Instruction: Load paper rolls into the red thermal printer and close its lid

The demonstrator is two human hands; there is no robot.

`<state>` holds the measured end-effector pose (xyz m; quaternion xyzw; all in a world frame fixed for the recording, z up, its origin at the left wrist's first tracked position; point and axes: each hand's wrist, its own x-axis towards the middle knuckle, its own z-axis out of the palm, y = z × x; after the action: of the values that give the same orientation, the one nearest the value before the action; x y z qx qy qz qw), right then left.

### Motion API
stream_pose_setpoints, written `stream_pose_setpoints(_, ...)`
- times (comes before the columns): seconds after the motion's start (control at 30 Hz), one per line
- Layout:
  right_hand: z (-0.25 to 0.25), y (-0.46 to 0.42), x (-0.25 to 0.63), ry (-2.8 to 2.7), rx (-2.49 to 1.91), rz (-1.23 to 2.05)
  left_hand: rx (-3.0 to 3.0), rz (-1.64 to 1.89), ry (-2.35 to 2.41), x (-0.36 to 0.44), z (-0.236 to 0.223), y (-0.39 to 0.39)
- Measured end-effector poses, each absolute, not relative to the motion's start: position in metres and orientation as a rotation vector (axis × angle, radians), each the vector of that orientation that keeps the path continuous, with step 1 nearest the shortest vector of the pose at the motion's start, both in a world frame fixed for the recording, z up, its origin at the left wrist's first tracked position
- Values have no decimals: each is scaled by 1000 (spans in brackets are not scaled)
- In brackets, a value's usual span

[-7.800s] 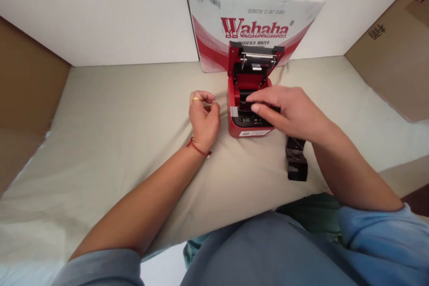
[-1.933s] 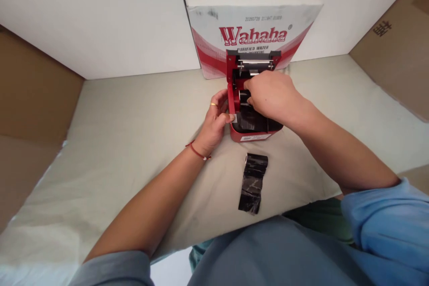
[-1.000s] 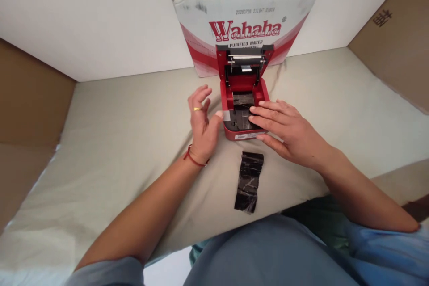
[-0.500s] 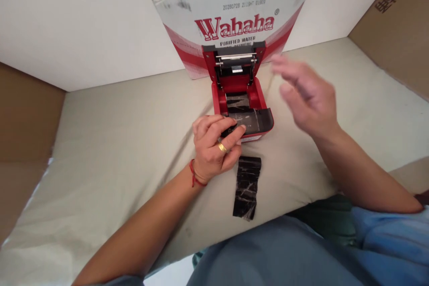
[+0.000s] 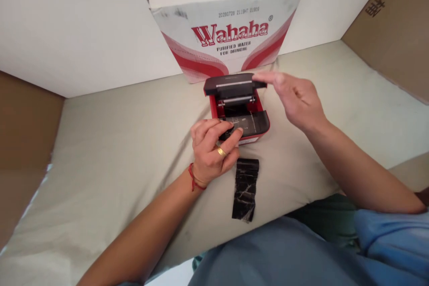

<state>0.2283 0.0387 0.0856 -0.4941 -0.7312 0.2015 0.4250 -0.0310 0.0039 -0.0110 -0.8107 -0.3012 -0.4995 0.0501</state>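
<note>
Lowered partway, the stiff-looking lid point(image 5: 234, 82), best held by its edge, was touched by the open right hand point(image 5: 303, 100); whether flimsy film point(image 5: 250, 120) was clasped by the left hand point(image 5: 211, 149) couldn't be told.

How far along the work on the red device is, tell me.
Looks done: black film lies across the front of the red device.

In hand: the left hand rests on the film's near side; the right hand is at the lid, tilted part-way over the opening.

Apparently left: shutting the lid. A crumpled black strip lies loose in front.
</note>
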Motion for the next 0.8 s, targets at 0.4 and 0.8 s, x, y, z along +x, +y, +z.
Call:
stream_pose_setpoints(0.4, 37, 12, 224, -1894, -1096, 344, -2595, -1658, -966, -36, -16, 14)
stream_pose_setpoints(0.8, 33, 9, 220, -1881, -1088, 315, -2666, -1850, -1271, -56, -4, 31)
